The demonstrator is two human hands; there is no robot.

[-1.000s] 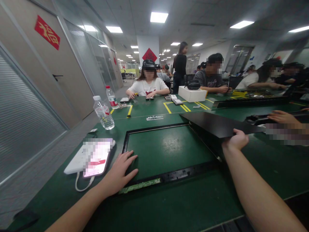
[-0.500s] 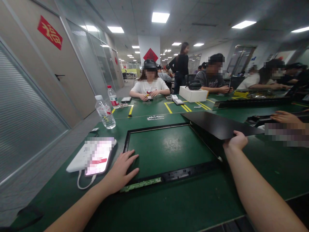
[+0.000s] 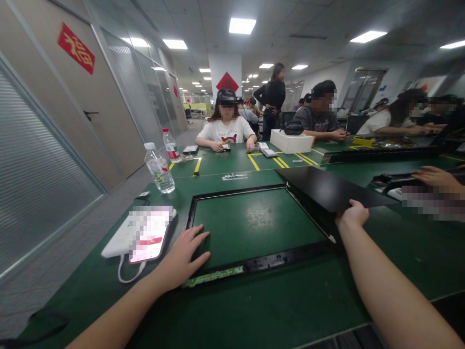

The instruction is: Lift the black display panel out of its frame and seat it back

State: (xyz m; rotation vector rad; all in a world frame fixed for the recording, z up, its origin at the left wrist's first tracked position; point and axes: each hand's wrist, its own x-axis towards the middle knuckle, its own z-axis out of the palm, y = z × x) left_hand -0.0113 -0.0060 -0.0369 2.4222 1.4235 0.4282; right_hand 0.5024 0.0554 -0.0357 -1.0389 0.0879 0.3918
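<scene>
A black rectangular frame (image 3: 286, 261), like a monitor bezel, lies flat on the green table. Along its near edge at the left runs a green strip (image 3: 218, 276) that looks like a circuit board. My left hand (image 3: 187, 252) rests over the frame's left side with the fingers spread. To the right, a thin black panel (image 3: 323, 186) is tilted up beside the frame's right side. My right hand (image 3: 354, 214) grips the panel's near edge, thumb on top; the fingers underneath are hidden.
A lit phone (image 3: 150, 237) lies on a white device with a cable at the left. Two water bottles (image 3: 160, 169) stand behind it. A white box (image 3: 291, 142) is farther back. At the right, a co-worker's hand (image 3: 438, 178) is near black parts. Another person sits opposite.
My hands, the frame and the panel stay almost in place. The person opposite has moved a hand outward across the table, toward the small items beside the white box.
</scene>
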